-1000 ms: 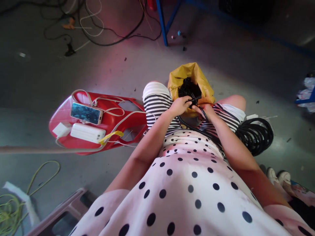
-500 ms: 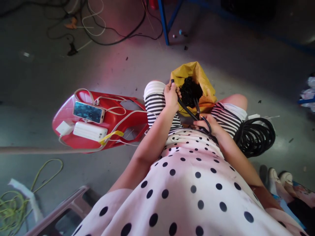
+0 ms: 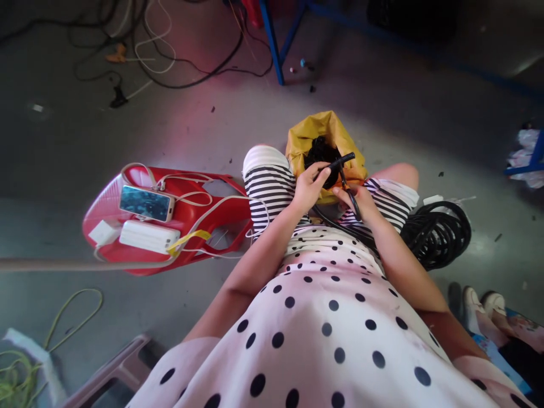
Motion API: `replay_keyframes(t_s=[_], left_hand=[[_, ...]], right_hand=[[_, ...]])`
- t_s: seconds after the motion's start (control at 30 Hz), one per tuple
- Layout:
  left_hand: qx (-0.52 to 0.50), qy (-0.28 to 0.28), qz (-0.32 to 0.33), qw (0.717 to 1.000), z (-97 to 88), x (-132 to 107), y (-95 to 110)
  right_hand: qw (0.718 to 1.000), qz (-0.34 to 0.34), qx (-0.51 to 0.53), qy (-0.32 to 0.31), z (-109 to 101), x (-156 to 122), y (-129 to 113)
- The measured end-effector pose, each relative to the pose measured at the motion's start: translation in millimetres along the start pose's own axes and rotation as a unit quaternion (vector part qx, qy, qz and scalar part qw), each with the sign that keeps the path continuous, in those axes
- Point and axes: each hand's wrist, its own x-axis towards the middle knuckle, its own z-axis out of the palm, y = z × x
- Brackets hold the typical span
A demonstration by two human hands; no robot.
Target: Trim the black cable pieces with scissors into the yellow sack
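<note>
My left hand is closed around a black ribbed tube, with its end sticking out to the right over a yellow bag. The rest of the tube runs down below the hand and across my lap. In my right hand is a pair of scissors with black and orange handles. Their blades point up at the tube near its end; I cannot tell if they touch it. The open bag stands between my knees and holds tangled black pieces.
At my right lies a coil of black tube. A red stool on the left carries a phone, a white power bank and cables. Blue metal legs stand ahead. Another person's shoes are at lower right.
My left hand has moved right and down, bringing the tube's end from the bag's left side across to the scissors. The scissors stay in my right hand.
</note>
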Motion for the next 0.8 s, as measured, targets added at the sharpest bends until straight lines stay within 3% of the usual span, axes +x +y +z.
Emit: replay_keyframes(t_s=[0.13, 0.4, 0.53, 0.67, 0.8], left_hand=[[0.055, 0.002, 0.07, 0.996, -6.6, 0, -2], [0.095, 0.017, 0.077, 0.992, -9.6, 3, -2], [0.126, -0.009, 0.083, 0.989, -12.0, 5, -5], [0.183, -0.064, 0.085, 0.977, -20.1, 12, -8], [0.209, -0.09, 0.093, 0.969, -28.6, 20, -10]], right_hand=[[0.999, 0.008, -0.038, 0.0, -1, 6, -4], [0.998, -0.002, -0.055, -0.022, -2, 8, -5], [0.999, 0.006, -0.023, -0.022, 0, 11, -5], [0.998, 0.022, 0.014, -0.061, -1, 16, -9], [0.996, 0.038, -0.058, -0.054, -3, 20, -8]])
